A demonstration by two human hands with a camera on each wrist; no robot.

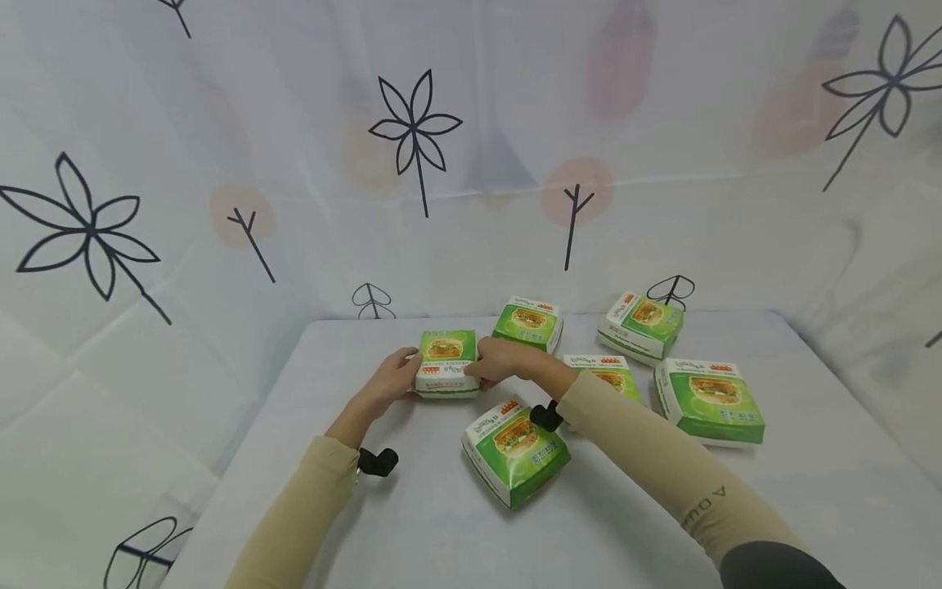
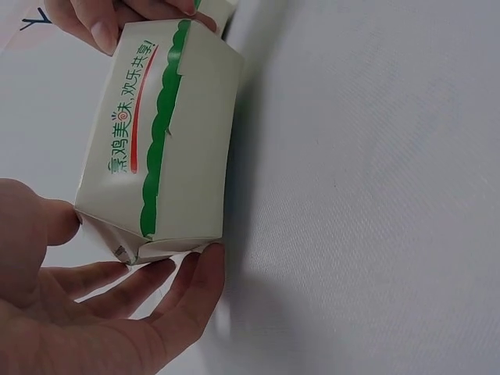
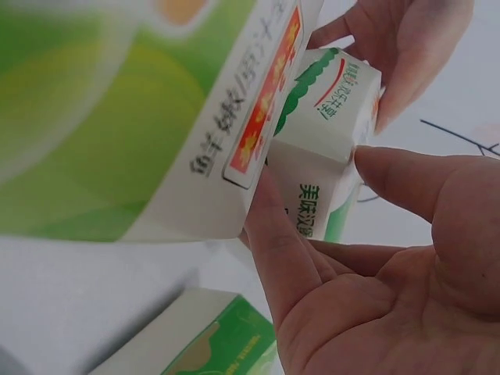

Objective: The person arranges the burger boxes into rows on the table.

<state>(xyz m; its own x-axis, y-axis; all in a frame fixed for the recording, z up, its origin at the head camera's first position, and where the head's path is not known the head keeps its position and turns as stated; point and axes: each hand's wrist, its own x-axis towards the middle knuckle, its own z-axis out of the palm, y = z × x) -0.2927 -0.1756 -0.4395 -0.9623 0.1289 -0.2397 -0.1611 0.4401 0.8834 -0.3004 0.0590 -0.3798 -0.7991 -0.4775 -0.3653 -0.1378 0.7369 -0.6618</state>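
Your left hand point(image 1: 390, 378) and right hand point(image 1: 504, 358) hold one green-and-white burger box point(image 1: 446, 350) from opposite sides, each grip closed on it, at the left rear of the desk point(image 1: 412, 523); five similar boxes point(image 1: 515, 446) lie to its right.

Green-and-white burger box point(image 1: 446, 364), closed, burger picture facing up, white side with lettering, red line and scalloped green stripe, sits between left hand point(image 1: 388, 379) and right hand point(image 1: 508, 360), gripped at opposite ends.
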